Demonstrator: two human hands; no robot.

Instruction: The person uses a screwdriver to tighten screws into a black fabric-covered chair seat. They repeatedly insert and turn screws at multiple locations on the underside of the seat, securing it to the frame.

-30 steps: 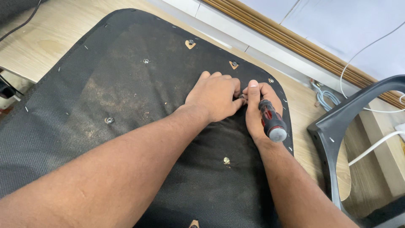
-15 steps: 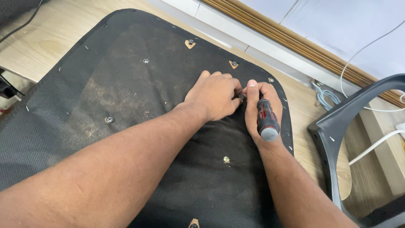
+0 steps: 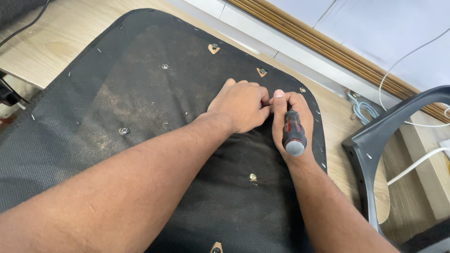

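Right hand (image 3: 290, 117) gripping screwdriver (image 3: 293, 133), tip hidden on seat base (image 3: 140, 107) near far-right edge. Left hand (image 3: 241, 105) fisted, pinching beside tip. Several screws (image 3: 123, 131) seated; this fastener unfinished.

1. Your right hand (image 3: 290, 122) wraps a screwdriver (image 3: 294, 135) with a black and red handle and a grey end cap.
2. Your left hand (image 3: 241, 105) rests on the seat underside (image 3: 140, 103), covered in black mesh fabric with brownish dusty smears.
3. Silver bolts (image 3: 124, 131) dot that fabric; some sit in tan cut-outs.
4. You see a light wood-grain floor (image 3: 51, 33).
5. The chair frame (image 3: 375, 140) is dark grey.
6. A white cable (image 3: 412, 164) and a pale blue cable (image 3: 361, 110) lie nearby.
7. The skirting strip (image 3: 337, 47) is brown.
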